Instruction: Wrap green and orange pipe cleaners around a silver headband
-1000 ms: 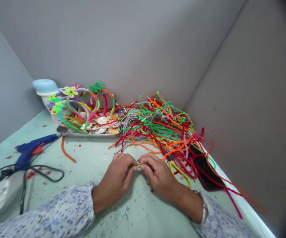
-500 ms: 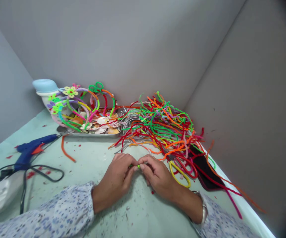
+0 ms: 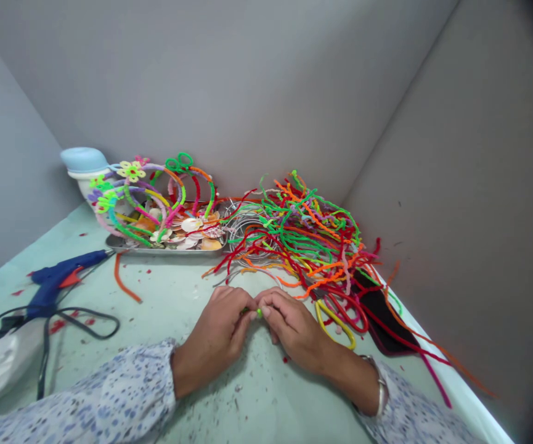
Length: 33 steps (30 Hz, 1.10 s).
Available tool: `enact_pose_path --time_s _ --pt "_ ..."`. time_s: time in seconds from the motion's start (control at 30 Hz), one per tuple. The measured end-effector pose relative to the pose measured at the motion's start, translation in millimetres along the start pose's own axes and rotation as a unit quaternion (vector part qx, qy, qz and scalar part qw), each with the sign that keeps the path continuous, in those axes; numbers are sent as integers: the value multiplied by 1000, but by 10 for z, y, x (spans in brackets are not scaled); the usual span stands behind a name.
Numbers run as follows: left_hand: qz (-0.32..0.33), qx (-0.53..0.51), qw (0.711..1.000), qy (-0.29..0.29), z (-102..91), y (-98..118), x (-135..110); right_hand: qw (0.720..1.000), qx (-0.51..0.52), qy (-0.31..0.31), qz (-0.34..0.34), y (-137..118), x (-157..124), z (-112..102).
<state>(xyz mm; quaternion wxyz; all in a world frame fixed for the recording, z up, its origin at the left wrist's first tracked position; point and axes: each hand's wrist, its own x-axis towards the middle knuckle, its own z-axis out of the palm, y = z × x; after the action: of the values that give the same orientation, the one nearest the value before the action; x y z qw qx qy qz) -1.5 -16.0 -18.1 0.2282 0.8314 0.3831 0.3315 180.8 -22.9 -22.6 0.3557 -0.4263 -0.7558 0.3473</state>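
Observation:
My left hand (image 3: 220,327) and my right hand (image 3: 298,333) meet over the middle of the table. Between their pinched fingertips shows a small bit of lime-green pipe cleaner (image 3: 259,312); most of it is hidden by the fingers. A thin silver wire hoop (image 3: 270,271) arcs just behind the hands, and whether it runs into the fingers I cannot tell. Beside my right hand lie scissors with a yellow handle (image 3: 337,325).
A blue glue gun (image 3: 56,277) with a looped cord lies left. Behind stands a metal tray (image 3: 178,251) of shells and colourful headbands (image 3: 132,171). Piled pipe cleaners (image 3: 312,228) and wire hoops (image 3: 248,237) fill the back right, partly over a black phone-like object (image 3: 386,327).
The fingertips have shifted very slightly around the green pipe cleaner. Both hands stay in the same place, and everything else is still.

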Motion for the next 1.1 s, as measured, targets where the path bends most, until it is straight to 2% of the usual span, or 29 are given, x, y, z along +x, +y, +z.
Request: enact_pose_path --time_s 0.13,0.3,0.5,0.8,1.1 --pt "-4 0 1000 -1 4 -3 -4 1000 -13 15 -9 -4 0 2" --pt "-1 2 1000 -3 7 2 -16 1000 -19 4 10 -10 2 -5" --pt "-2 0 1000 -2 6 11 1 1000 -21 10 0 -20 8 -13" --pt "17 24 1000 -8 11 8 4 999 15 -7 29 -31 -6 -10" --pt "15 20 1000 1 -1 25 9 999 40 -5 30 3 -7 7"
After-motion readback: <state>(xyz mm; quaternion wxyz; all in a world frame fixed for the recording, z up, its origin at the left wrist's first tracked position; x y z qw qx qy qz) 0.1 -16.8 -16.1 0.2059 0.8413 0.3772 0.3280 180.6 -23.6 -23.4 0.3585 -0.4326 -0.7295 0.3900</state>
